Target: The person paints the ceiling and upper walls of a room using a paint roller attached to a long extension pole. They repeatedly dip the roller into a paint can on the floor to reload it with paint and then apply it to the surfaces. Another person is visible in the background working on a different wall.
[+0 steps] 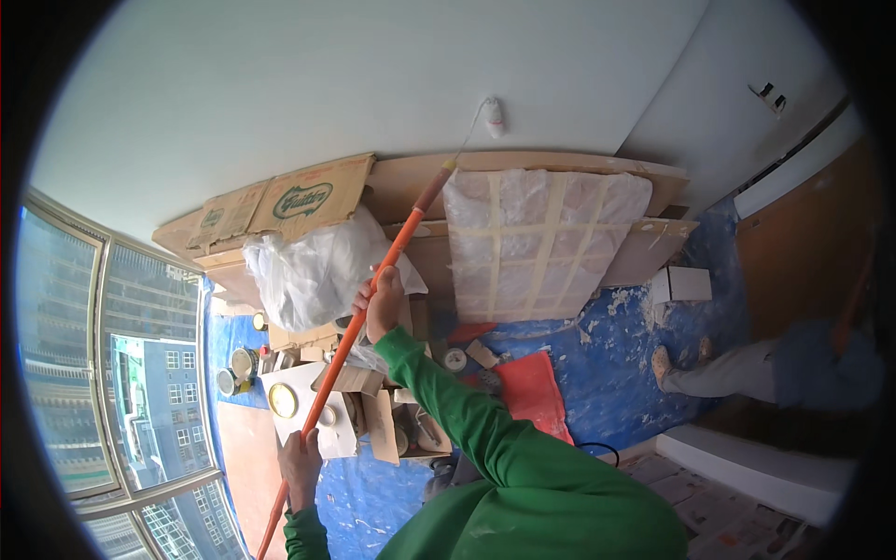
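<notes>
A long orange extension pole [350, 334] slants from the lower left up toward the wall, with a paint roller [494, 119] on a thin wire frame at its far end. The white roller sleeve lies against the pale wall [308, 103]. Higher on the pole, my right hand [384, 306] is wrapped round the shaft, its arm in a green sleeve. Farther down, my left hand [301, 464] also grips the pole. The pole's bottom end runs out of the picture past my left forearm.
Cardboard sheets [322, 193], crumpled white plastic [313, 266] and a taped, plastic-wrapped panel [551, 245] lean along the wall. Paint tins [243, 364] and opened boxes [381, 425] stand on blue floor sheeting [359, 495]. Windows [154, 345] line the left; another person's leg [723, 375] is at right.
</notes>
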`<state>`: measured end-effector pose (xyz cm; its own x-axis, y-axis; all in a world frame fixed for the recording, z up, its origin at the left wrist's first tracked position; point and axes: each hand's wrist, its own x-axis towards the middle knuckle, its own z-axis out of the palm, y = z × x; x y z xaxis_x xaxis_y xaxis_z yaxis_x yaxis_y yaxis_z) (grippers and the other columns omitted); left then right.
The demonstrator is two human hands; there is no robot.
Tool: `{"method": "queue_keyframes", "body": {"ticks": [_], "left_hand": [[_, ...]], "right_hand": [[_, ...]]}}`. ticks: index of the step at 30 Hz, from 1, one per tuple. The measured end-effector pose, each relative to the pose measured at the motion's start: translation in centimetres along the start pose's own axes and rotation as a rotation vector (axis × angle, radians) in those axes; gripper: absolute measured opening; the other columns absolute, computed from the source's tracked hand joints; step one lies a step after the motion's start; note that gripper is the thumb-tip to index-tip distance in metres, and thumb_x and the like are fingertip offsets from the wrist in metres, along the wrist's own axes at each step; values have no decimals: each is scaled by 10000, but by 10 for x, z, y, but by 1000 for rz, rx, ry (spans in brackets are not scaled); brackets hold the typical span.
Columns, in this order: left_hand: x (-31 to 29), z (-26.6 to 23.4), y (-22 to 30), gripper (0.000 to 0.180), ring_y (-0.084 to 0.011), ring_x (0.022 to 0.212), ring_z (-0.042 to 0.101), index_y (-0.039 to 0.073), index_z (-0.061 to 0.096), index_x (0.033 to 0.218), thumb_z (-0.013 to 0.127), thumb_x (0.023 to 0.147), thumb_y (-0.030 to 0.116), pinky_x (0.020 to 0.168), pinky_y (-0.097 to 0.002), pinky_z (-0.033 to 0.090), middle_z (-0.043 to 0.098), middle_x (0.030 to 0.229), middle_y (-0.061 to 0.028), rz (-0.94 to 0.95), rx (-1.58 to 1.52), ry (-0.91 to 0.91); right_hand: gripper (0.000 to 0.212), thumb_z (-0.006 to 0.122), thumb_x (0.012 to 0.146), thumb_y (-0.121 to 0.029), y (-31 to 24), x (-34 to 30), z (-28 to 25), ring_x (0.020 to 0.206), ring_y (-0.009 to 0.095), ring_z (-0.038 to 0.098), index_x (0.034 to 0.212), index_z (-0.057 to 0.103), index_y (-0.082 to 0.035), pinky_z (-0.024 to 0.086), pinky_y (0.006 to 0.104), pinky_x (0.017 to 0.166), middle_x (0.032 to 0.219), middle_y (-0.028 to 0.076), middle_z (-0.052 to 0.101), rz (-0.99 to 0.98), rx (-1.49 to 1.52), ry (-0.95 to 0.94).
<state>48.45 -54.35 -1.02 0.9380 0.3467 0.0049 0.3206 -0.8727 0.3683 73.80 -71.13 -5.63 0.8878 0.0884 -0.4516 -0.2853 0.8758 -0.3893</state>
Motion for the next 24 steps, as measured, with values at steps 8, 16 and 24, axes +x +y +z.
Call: {"method": "queue_keyframes", "body": {"ticks": [8, 16, 24], "left_hand": [[-136, -10, -4, 263, -370, 515, 524, 11, 549, 706, 683, 817, 208, 480, -433, 382, 510, 556, -183, -83, 0, 52], [-245, -35, 26, 464, -316, 620, 588, 44, 681, 850, 535, 895, 482, 563, -478, 397, 677, 751, -173, -493, -313, -652], [-277, 4, 111, 392, -318, 416, 425, -18, 515, 592, 720, 779, 258, 452, -428, 323, 468, 489, -173, -433, -134, -63]], "right_hand": [[389, 426, 959, -484, -9, -105, -25, 541, 134, 441, 1019, 436, -100, 379, 298, 512, 683, 8, 438, 182, -25, -71], [451, 379, 953, -516, -113, -119, -116, 581, 131, 391, 1020, 524, -94, 329, 288, 555, 643, -7, 389, 257, 120, -138], [360, 384, 986, -440, -120, -95, -119, 581, 118, 407, 1110, 487, -118, 355, 267, 499, 750, 11, 445, 162, -93, 193]]}}
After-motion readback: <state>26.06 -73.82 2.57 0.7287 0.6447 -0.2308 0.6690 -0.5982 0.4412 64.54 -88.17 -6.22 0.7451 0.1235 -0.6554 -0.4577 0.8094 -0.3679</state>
